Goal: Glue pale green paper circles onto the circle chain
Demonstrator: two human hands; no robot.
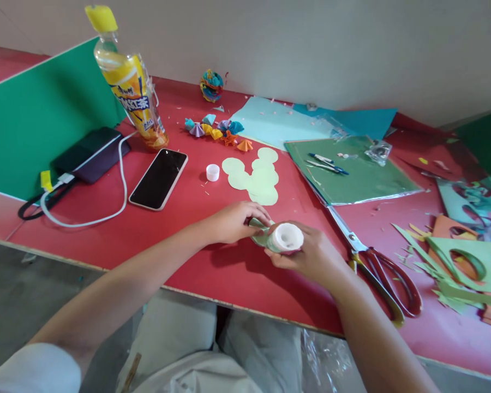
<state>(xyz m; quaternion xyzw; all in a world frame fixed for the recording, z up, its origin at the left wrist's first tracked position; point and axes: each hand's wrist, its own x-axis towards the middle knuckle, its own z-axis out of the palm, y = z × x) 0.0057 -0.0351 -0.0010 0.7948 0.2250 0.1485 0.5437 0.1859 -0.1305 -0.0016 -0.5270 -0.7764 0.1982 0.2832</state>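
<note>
My right hand [311, 248] is wrapped round a small white plastic bottle [291, 238], its round end with a hollow middle facing up. Close beside it, my left hand [237, 221] pinches a green paper piece [261, 238] between thumb and fingers. The paper meets the bottle's lower side, and the bottle hides part of it. Beyond my hands lie several overlapping pale green paper circles [264, 180] on the red table [180, 240]. A small white cap [213, 172] rests left of the circles.
Left are a phone [159, 179], a drink bottle [133, 98] and a black power bank [90, 154] with cable. Folded paper shapes [213, 131] and a colourful paper ball [211, 85] lie behind. Right are scissors [376, 267], a green folder [352, 174] with pens, and paper scraps [466, 267].
</note>
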